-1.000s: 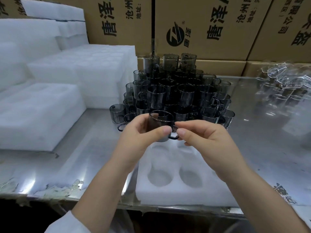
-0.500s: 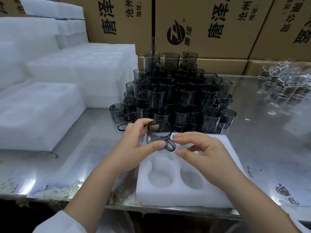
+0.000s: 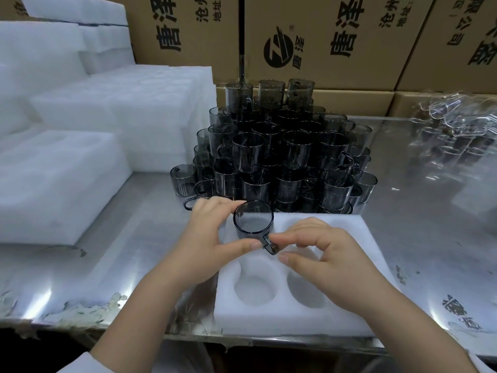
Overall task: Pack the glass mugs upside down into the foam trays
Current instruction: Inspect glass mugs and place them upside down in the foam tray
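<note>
1. The left hand curls thumb and fingers round an inverted glass mug, base up.
2. Just beside it, the right hand pinches the mug's handle.
3. Beneath both lies the foam tray; whether the mug is fully seated, I cannot tell.
4. This looks like the seating step. The next move calls for a straight, gentle downward press with the handle aligned.

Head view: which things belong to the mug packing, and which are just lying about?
Job: mug, held by left hand and right hand; foam tray under it; pile of dark mugs; foam stacks.
Lying about: cardboard boxes; clear glassware.
</note>
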